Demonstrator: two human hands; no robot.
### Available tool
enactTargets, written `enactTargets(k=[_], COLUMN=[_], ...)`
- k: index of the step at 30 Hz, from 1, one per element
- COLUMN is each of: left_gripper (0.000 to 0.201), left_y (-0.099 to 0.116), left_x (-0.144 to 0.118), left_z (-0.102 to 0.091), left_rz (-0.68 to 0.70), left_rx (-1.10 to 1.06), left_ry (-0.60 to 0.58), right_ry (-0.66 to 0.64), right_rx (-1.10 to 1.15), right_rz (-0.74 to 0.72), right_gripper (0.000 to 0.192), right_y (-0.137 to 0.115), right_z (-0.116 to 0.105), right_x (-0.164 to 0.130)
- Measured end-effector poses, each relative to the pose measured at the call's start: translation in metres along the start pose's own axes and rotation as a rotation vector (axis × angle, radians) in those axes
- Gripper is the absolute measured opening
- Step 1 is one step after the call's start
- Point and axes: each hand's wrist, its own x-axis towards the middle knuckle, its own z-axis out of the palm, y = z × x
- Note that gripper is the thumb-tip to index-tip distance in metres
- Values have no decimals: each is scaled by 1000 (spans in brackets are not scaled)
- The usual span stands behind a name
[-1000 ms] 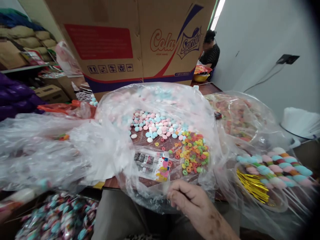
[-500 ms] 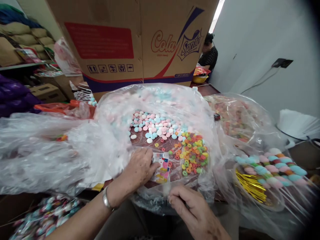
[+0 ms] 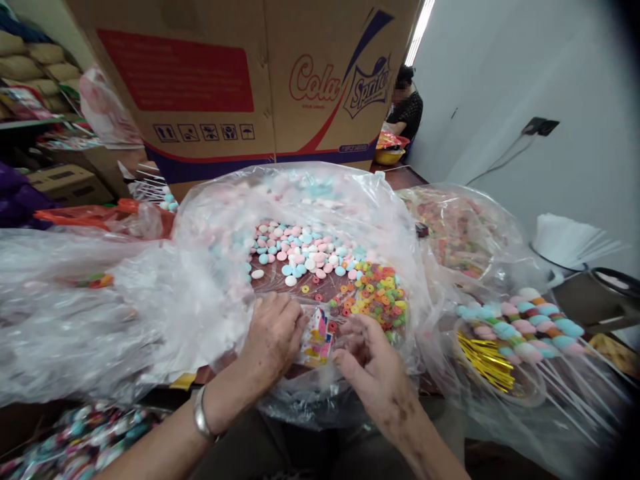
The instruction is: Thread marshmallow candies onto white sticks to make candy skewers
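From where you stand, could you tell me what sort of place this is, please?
Probably a small sweet-packing workroom or storeroom. Clear bags hold loose pastel candies and ring sweets, finished marshmallow skewers lie at the right, and a large cardboard carton stands behind.

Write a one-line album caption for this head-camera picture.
Left hand and right hand meet at a colourful sticker sheet inside a clear plastic bag of pastel candies and ring candies.

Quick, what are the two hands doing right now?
Left hand: closed on the colourful sticker sheet inside the clear plastic bag.
Right hand: fingers curled at the sheet's right edge; whether it grips cannot be told.
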Motion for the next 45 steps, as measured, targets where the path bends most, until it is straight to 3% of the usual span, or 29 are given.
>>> enactTargets(k=[1,4,6,9,11,13,16,19,22,28,32,35,37,40,43,45], left_gripper=[28,25,12,36,25,9,22,32,42,24,35,34,30,29,31,32], left_y=[6,22,27,29,28,27,28,29,30,27,22,21,23,26,29,30], left_x=[-1,-3,-2,3,9,16,24,27,26,19,14,9,5,0,-2,-1], left_z=[-2,-6,-8,-13,-18,-23,-29,-32,-34,-27,-16,-10,-8,-10,-13,-13], left_rz=[33,123,139,143,125,21,-227,-316,-241,-93,52,88,33,-74,-117,-129], left_rx=[7,-14,-62,-166,-312,-533,-872,-1073,-1092,-948,-804,-796,-818,-840,-856,-860], left_ry=[50,148,188,231,83,-207,-548,-673,-755,-579,-503,-421,-329,-230,-229,-253], right_ry=[0,-29,-23,-36,-51,-51,-33,17,44,85,74,214,436,618,581,532], right_rx=[2,-47,-67,-76,-96,-132,-193,-245,-268,-290,-328,-487,-654,-794,-950,-1029], right_rz=[7,-31,-82,-152,-187,-224,-303,-369,-389,-354,-357,-331,-222,-93,21,81], right_gripper=[46,19,17,17,17,17,20,36,49,56,58,54,47,39,22,16], right_y=[0,0,-1,-3,-6,-9,-12,-13,-13,-16,-22,-20,-13,7,36,55], right_z=[2,4,0,-11,-20,-27,-34,-36,-36,-35,-42,-76,-115,-185,-237,-253], right_x=[4,12,15,15,14,12,9,6,6,6,0,-5,-10,-20,-32,-39])
